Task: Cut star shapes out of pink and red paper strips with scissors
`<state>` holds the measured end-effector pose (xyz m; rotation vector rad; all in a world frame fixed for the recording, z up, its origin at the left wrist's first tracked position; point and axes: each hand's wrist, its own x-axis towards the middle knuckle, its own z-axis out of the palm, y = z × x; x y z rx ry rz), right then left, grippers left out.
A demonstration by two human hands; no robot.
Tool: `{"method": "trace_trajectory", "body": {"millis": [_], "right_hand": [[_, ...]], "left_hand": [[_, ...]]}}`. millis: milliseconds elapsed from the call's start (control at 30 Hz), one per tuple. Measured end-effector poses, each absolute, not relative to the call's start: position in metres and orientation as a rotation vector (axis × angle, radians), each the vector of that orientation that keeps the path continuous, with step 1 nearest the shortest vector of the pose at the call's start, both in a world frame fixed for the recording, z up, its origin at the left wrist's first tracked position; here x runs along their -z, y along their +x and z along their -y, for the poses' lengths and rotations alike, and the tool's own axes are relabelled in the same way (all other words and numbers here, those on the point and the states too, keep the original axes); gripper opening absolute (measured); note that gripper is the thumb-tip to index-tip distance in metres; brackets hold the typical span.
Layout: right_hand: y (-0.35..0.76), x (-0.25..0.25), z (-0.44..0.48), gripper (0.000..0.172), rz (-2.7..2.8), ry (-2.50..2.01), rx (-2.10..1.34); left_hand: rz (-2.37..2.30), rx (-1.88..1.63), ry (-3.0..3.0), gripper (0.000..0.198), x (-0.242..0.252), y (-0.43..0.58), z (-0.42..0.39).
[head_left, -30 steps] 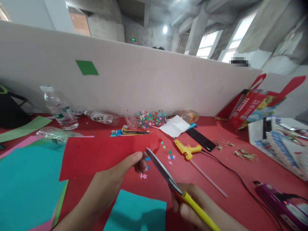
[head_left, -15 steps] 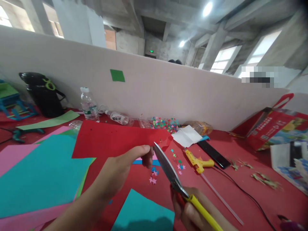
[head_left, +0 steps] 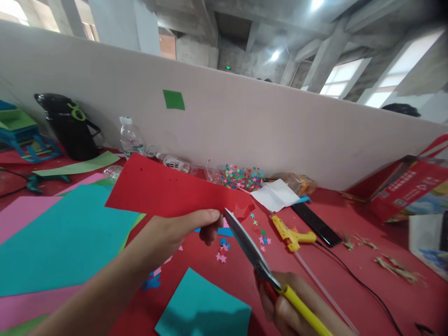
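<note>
While two hands (head_left: 187, 222) work, the left (head_left: 182, 225) holds one sheet (head_left: 163, 186), the right (head_left: 289, 303) scissors (head_left: 264, 271).

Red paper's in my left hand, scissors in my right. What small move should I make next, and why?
I'd probably slide your left hand slightly back along the red paper, because the tip of the scissors appears right beside your thumb.

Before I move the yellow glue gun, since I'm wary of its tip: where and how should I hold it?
I'd take the yellow glue gun by its handle, from the right: it lies on its side, handle jutting right, front end aimed away and leftward.
</note>
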<state>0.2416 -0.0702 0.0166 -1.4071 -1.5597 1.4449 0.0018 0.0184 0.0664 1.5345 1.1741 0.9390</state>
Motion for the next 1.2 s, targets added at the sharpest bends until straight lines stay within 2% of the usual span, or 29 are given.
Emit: {"method": "trace_trajectory", "body": {"millis": [167,767,1067,1200], "right_hand": [[0.238,-0.022,0.059,0.067,1.714,-1.29,-1.497],[0.236,-0.018,0.055,0.068,1.721,-1.267,-1.462],[0.24,-0.028,0.062,0.066,1.613,-1.37,-1.553],[0.238,-0.027,0.056,0.065,1.649,-1.401,-1.509]], "left_hand": [[-1.174,-0.869,1.414,0.031,-0.07,0.002,-0.018],[-1.219,-0.901,1.418,0.033,-0.071,0.009,-0.012],[-1.294,-0.904,1.357,0.039,-0.077,0.015,-0.005],[-1.273,-0.917,1.379,0.035,-0.073,0.014,-0.006]]}}
